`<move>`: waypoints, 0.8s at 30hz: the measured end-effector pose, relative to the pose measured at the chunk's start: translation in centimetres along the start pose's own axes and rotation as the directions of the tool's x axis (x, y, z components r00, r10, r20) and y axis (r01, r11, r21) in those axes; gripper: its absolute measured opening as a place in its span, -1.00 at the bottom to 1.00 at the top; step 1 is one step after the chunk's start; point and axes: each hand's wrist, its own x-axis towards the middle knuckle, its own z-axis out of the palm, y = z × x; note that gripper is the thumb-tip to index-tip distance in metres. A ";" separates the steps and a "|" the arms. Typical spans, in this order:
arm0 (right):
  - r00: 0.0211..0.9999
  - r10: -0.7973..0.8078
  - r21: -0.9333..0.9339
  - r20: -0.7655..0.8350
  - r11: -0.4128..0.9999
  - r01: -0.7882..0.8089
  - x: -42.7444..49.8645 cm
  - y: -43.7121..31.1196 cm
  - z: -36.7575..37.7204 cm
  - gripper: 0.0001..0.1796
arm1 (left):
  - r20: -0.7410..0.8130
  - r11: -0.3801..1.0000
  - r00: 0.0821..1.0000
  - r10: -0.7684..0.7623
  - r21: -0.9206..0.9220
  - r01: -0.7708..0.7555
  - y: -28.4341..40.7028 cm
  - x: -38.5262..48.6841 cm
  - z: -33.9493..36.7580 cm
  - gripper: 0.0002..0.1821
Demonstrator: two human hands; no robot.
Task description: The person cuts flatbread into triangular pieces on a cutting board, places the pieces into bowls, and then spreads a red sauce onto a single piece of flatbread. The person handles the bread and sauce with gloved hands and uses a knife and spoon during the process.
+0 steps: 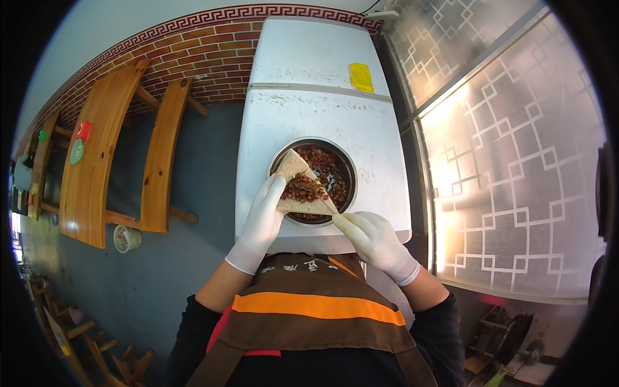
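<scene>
My left hand [262,208], in a white glove, holds a pale triangular piece of food [291,163] from below and along its left side. On the piece rests a heap of chopped reddish-brown filling [302,188]. My right hand [372,237], gloved too, pinches its lower right corner between thumb and fingers. Directly beneath is a round metal bowl [354,176] with more of the chopped mixture [333,162]; a white piece, perhaps a utensil, shows in it. The held piece hides the bowl's left part.
The bowl stands on a white cabinet top [309,116], apparently a freezer, with a yellow cloth [361,77] farther back. Leftward are a wooden bench [162,159], a wooden table [99,159] and a waste basket [128,239]. A patterned glass panel [512,159] bounds the right side.
</scene>
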 end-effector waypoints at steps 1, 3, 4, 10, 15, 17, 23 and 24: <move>1.000 -0.010 -0.007 0.008 1.000 0.010 -0.1 0.2 0.1 -0.41 | 0.014 1.000 1.000 0.000 0.007 0.000 0.3 0.0 0.3 -0.47; 1.000 -0.015 -0.006 0.014 1.000 0.015 0.0 0.4 0.1 -0.41 | 0.046 1.000 0.999 0.003 0.022 -0.004 0.7 -0.1 0.9 -0.47; 1.000 -0.010 0.002 0.013 1.000 0.010 0.1 0.5 0.0 -0.41 | 0.065 1.000 0.998 0.005 0.030 -0.007 1.0 -0.1 1.2 -0.46; 1.000 -0.009 -0.051 -0.023 0.999 0.008 -0.5 0.7 -1.0 -0.41 | 0.075 0.999 0.997 -0.025 0.047 0.021 1.4 -0.2 1.3 -0.47; 0.999 -0.025 -0.041 0.040 0.999 0.026 -0.4 1.0 -0.2 -0.41 | 0.046 0.999 0.998 -0.052 0.013 0.051 1.2 0.3 1.0 -0.47; 0.999 -0.034 -0.035 0.027 0.999 0.035 -0.3 1.1 0.1 -0.41 | 0.035 0.999 0.999 -0.040 0.008 0.040 1.3 0.4 1.3 -0.48; 1.000 -0.010 0.002 0.010 1.000 0.010 -0.4 0.9 -0.2 -0.44 | 0.033 0.998 0.999 -0.025 -0.059 0.027 1.7 0.8 1.3 -0.47; 1.000 -0.011 -0.004 0.009 1.000 0.011 -0.6 0.9 -0.3 -0.44 | 0.049 0.999 0.998 -0.032 -0.038 0.033 1.6 0.9 1.0 -0.45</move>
